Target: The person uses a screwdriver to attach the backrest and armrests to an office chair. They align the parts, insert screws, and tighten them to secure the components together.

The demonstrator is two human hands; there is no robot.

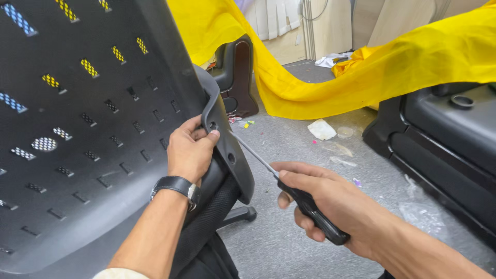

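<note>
— Grey floor [289,243] with scraps of plastic wrap across the middle of the frame, yellow cloth [413,67] draped along the top. What are the hands on?

— Left hand [188,152] is curled round the black arm bracket [219,129] at centre frame, thumb pressed beside a screw hole. Right hand [330,201], lower right, is closed in a fist round the black handle of a screwdriver [289,183]; its thin steel shaft runs up-left, tip at that hole.

— And the chair?

— Its perforated backrest [88,129] fills the left half, tilted, with the bracket along its right edge.

— How would it handle?

— I'd judge the shell stiff moulded plastic, fairly light but bulky, likely to swing if unsupported. The bracket's curved edge gives the firmest hold; the mesh below is soft and would give. The screwdriver handle looks smooth, so a full fist suits it.

— Around them?

— Another dark chair part [237,77] upper centre, a black moulded seat base [444,134] at right.
</note>
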